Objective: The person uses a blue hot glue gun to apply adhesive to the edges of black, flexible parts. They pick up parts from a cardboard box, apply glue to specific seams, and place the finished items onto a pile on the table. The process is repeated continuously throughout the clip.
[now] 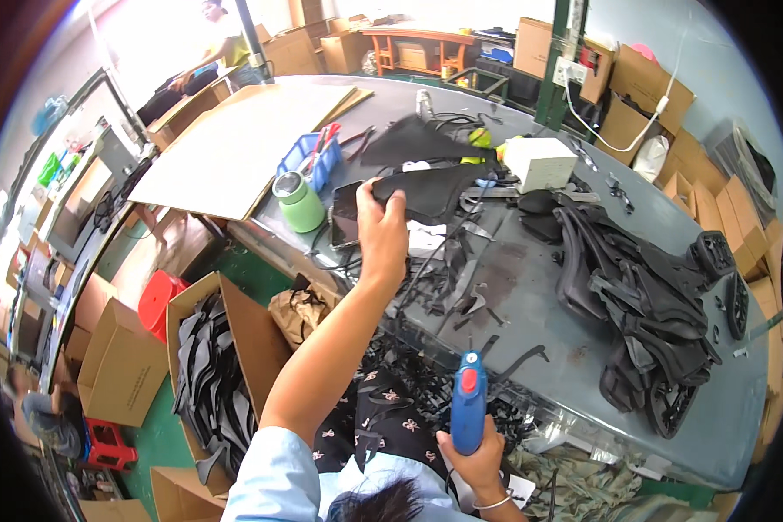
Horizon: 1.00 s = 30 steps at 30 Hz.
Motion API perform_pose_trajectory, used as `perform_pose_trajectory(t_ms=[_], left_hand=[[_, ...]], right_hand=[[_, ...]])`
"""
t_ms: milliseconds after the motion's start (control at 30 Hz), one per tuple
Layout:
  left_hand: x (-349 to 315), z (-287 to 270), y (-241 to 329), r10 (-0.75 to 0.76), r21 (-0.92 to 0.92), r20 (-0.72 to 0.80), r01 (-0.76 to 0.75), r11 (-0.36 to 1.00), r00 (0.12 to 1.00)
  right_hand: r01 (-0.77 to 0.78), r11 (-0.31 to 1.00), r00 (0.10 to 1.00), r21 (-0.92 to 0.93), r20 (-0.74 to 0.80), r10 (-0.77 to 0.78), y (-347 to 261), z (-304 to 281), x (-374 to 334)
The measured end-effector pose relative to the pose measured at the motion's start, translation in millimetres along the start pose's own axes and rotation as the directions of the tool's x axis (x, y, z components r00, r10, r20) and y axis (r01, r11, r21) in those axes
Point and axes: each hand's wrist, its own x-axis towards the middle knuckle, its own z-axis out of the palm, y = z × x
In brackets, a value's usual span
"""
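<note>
My left hand point(382, 233) reaches over the table's near left part, thumb and fingers apart. Its fingertips are at the right edge of a dark, phone-like slab point(345, 217); whether they press on it I cannot tell. A black sheet-like piece point(435, 193) lies just beyond and to the right of this hand. In my right hand point(478, 461), low in front of my body, is a blue handheld electric tool point(468, 404) with a red button and a thin tip pointing away from me. Black scraps point(444, 283) lie between the hands.
A green flask point(298, 202) and blue basket point(311, 158) stand beyond my left hand. A white box point(539, 164) stands at the back, and black moulded parts point(635, 304) are heaped at right. A carton point(250, 335) of black pieces is at left. Other people are farther off.
</note>
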Motion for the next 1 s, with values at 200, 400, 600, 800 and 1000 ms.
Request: perform_pose_trajectory(t_ms=[200, 400, 600, 800, 1000], left_hand=[[-72, -89, 73, -0.149, 0.053, 0.085, 0.145, 0.988, 0.985], [-145, -150, 85, -0.082, -0.033, -0.159, 0.078, 0.996, 0.984], [-188, -159, 92, -0.184, -0.326, -0.343, 0.067, 0.943, 0.921], [-199, -167, 96, 0.050, -0.142, -0.383, -0.113, 0.983, 0.923], [-209, -171, 94, 0.151, 0.010, -0.321, -0.157, 0.988, 0.935]], right_hand=[[0.093, 0.995, 0.996, -0.022, -0.002, -0.093, -2, 5, 10], [0.264, 0.963, 0.947, -0.049, 0.203, -0.249, -39, 31, 6], [0.410, 0.911, 0.854, -0.043, 0.368, -0.366, -60, 63, -6], [0.448, 0.892, 0.808, -0.059, 0.455, -0.376, -71, 72, -18], [0.502, 0.863, 0.778, -0.065, 0.470, -0.417, -78, 75, -19]])
